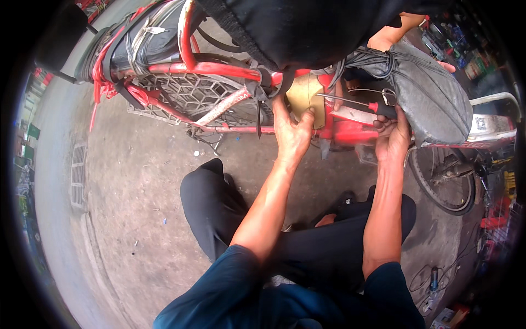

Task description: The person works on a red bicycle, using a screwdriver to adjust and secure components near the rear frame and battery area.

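Observation:
My left hand (294, 134) grips the lower left edge of a tan-yellow panel (305, 94) on a red bike (213, 68), its thumb lying on the panel's face. A screwdriver (387, 111) with a black and red handle sits in my right hand (393, 134), palm up and fingers curled round the handle. Its thin shaft points left, and the tip appears to reach the panel's right side. Whether the tip touches a screw cannot be made out. Dark cables run above the panel, near a grey cover (433, 93) wrapped over the bike's front part.
Another person in black clothing (307, 33) leans over the bike, a bare arm (402, 32) at the upper right. A wheel (444, 181) stands at the right. Tools and parts clutter the right edge, with a cable and a blue-handled tool (434, 279) on the floor.

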`<state>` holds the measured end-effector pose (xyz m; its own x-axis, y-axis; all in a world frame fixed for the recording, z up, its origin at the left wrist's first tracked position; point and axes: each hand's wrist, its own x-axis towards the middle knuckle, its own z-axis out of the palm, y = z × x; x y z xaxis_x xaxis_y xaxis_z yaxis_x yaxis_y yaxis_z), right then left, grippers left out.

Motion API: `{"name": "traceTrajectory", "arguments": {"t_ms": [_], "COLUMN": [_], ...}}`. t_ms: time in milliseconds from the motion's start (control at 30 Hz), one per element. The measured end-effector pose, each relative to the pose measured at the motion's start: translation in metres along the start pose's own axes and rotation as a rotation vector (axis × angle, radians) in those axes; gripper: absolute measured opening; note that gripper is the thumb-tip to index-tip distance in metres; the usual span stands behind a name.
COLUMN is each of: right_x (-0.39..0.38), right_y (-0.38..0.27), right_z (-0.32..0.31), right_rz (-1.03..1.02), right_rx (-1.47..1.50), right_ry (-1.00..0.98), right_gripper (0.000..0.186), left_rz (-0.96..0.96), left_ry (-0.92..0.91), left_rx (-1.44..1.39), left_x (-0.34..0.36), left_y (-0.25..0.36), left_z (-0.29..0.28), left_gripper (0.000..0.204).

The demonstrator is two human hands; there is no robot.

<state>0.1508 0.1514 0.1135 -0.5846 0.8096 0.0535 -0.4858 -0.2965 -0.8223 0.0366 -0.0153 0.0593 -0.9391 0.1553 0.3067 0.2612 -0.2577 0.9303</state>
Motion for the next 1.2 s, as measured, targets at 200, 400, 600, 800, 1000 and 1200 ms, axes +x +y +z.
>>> {"name": "traceTrajectory", "arguments": {"t_ms": [200,400,600,800,1000,1200], "right_x": [-0.004,0.001,-0.011,-0.005,-0.008,-0.002], "right_y": [-0.005,-0.001,-0.008,0.000,-0.012,-0.010], "right_z": [0.000,-0.013,0.013,0.001,-0.015,0.000], "right_rz": [-0.022,0.059,0.179,0.048,-0.136,-0.201], "right_rx": [0.090,0.117,-0.006,0.061,0.168,0.176], "right_ry": [-0.140,-0.150,0.020,0.053,-0.113,-0.078], "right_gripper": [0.022,0.024,0.032,0.035,0.040,0.043], "left_rz": [0.156,0.024,-0.514,-0.585,-0.593,-0.624], "left_ry": [0.070,0.119,-0.198,-0.074,-0.062,-0.029], "left_rx": [0.312,0.018,-0.573,-0.702,-0.690,-0.688], "left_x": [-0.002,-0.057,-0.028,-0.020,-0.019,-0.016], "left_y": [0.010,0.026,0.040,0.045,0.048,0.054], "left_z": [0.010,0.049,0.097,0.105,0.108,0.111], "left_gripper": [0.064,0.036,0.021,0.016,0.015,0.015]}}
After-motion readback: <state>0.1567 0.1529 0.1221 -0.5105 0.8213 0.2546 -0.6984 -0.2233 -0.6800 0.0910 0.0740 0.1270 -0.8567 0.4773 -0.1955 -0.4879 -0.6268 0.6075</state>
